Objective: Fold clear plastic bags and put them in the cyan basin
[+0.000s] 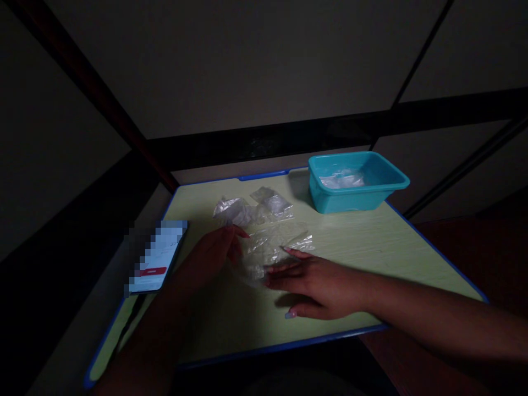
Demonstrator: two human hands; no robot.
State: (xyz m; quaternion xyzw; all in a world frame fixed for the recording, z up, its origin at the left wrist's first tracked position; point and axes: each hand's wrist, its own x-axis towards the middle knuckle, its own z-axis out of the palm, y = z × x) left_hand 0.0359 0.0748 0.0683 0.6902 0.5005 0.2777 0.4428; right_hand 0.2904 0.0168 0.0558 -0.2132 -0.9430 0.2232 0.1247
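Note:
A clear, crinkled plastic bag (274, 245) lies spread on the small table in front of me. Over its near right part, my right hand (311, 280) rests palm down with fingers stretched out and thumb apart. At the bag's left edge is my left hand (220, 247), its fingers bent but apart, touching or just above the plastic; part of it is in shadow. Just beyond are two more crumpled clear plastic pieces, one on the left (235, 210) and one on the right (272, 201). Where one piece of film ends and another begins is hard to tell.
A turquoise plastic basin (357, 190) with clear plastic inside stands at the table's back right. A lit phone (159, 261) lies at the left edge, beside my left forearm. The pale tabletop (371, 242) has a blue rim, and a panelled wall (264, 71) rises behind it.

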